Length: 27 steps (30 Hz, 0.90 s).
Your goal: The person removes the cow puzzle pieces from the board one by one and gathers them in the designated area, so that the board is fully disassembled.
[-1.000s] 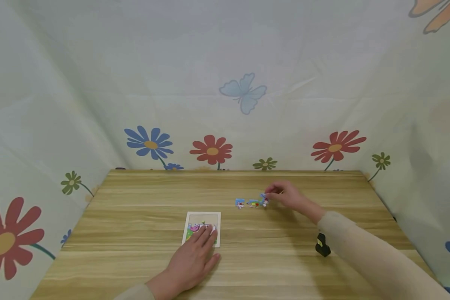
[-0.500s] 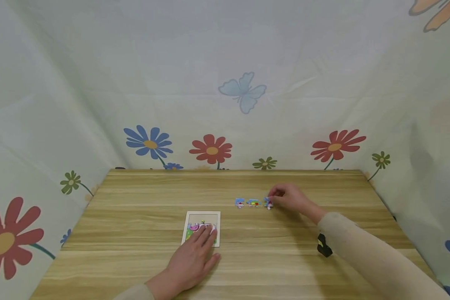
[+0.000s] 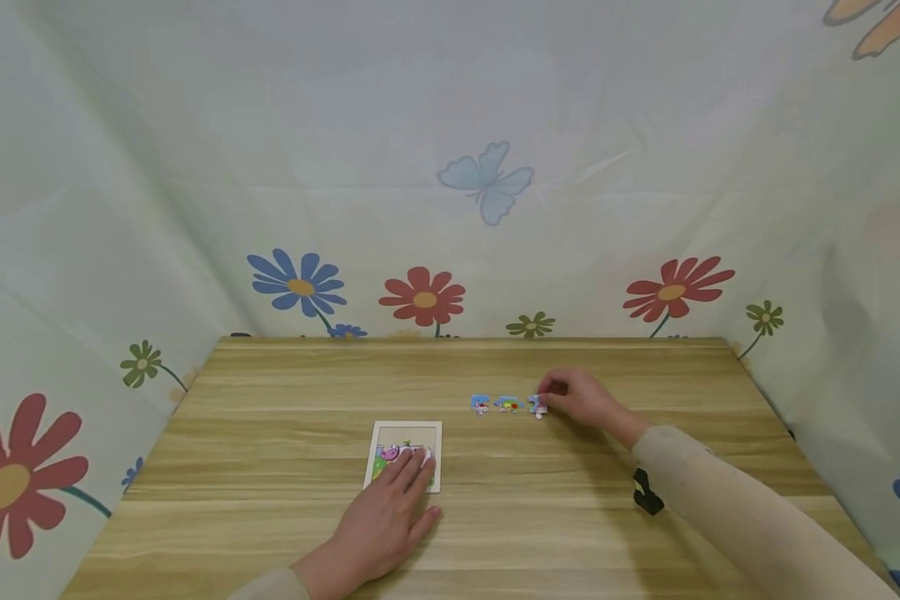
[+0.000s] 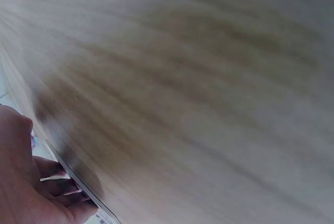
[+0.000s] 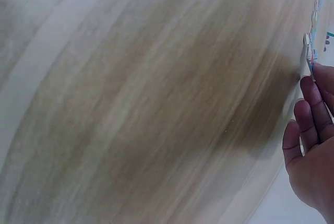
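My left hand [image 3: 390, 517] rests with outstretched fingers on a small white-framed jigsaw puzzle [image 3: 437, 475], covering its lower part. A pink pig face and green ground show in the picture, below a plain upper strip. Farther back, my right hand [image 3: 581, 396] pinches a blue and white puzzle piece [image 3: 536, 407] between thumb and forefinger, low at the tabletop. In the right wrist view, that puzzle piece [image 5: 311, 54] projects from the fingertips. Two more pieces lie to its left in a row: a blue one with yellow and red [image 3: 508, 405] and a blue and white one [image 3: 480, 404].
A small black object [image 3: 647, 492] is by the right forearm, partly behind the sleeve [image 3: 690, 462]. The wooden table [image 3: 307, 383] ends at a flower-printed curtain [image 3: 345, 208] at the back and sides.
My right hand has shifted slightly right, and the pinched piece has straightened and come into line with the other two, with a gap beside it. My left hand stays on the puzzle.
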Tool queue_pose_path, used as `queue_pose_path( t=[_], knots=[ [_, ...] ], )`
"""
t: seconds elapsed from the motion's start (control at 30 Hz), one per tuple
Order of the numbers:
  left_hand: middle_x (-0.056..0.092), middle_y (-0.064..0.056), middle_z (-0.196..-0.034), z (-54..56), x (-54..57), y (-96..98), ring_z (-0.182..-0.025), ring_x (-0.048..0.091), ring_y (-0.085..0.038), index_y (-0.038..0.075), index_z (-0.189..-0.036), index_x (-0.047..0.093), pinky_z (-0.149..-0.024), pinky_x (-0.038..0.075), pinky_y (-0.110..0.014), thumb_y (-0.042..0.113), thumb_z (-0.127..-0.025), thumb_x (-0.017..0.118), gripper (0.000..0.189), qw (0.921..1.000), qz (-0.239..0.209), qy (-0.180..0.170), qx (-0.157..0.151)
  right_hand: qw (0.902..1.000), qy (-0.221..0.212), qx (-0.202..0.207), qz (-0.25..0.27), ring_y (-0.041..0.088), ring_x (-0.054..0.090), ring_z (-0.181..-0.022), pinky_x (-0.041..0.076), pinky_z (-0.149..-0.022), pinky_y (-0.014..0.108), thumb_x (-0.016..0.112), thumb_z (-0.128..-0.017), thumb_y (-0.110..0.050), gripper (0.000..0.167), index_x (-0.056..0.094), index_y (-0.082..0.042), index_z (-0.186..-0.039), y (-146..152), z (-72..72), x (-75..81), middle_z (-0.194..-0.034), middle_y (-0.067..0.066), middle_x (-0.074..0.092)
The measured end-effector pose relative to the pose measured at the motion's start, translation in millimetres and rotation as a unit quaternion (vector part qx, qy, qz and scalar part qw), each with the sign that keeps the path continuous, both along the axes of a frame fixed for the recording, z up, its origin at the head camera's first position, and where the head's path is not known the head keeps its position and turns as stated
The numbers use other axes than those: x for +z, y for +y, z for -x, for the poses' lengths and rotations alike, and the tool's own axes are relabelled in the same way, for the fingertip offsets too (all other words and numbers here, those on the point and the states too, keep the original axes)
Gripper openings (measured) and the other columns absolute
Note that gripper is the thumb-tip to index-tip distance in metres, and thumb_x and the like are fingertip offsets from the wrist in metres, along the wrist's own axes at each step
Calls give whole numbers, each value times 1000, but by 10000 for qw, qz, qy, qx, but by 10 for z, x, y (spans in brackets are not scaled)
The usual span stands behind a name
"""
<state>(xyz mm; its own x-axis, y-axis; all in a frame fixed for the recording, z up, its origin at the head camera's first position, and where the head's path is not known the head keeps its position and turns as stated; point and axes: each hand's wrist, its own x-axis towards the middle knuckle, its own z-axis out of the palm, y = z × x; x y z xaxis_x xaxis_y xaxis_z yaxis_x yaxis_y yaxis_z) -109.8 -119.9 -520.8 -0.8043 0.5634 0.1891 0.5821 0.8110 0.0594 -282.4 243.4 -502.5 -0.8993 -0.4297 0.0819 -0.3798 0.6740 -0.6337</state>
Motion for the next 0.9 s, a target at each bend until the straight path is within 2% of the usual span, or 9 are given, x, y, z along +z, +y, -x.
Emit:
queue_pose_path(
  t=[0.47,0.9],
  knots=[
    [52,-24,-158,-4,0,5,-149,48,-40,-3,-153,54,-122,42,-50,42,-110,57,63,10000,-50,69,7,9996,216,37,-173,10,58,-79,49,-73,30,77,-98,-9,4,75,-9,-94,-2,-15,-17,-86,-3,70],
    [51,-24,-159,-7,3,-2,-149,48,-41,-4,-153,54,-122,42,-50,41,-109,58,63,9999,-122,37,-8,9995,203,32,-253,9,59,-78,50,-72,30,80,-96,-9,5,75,-9,-94,-9,-33,-10,-85,-3,71]
  ],
)
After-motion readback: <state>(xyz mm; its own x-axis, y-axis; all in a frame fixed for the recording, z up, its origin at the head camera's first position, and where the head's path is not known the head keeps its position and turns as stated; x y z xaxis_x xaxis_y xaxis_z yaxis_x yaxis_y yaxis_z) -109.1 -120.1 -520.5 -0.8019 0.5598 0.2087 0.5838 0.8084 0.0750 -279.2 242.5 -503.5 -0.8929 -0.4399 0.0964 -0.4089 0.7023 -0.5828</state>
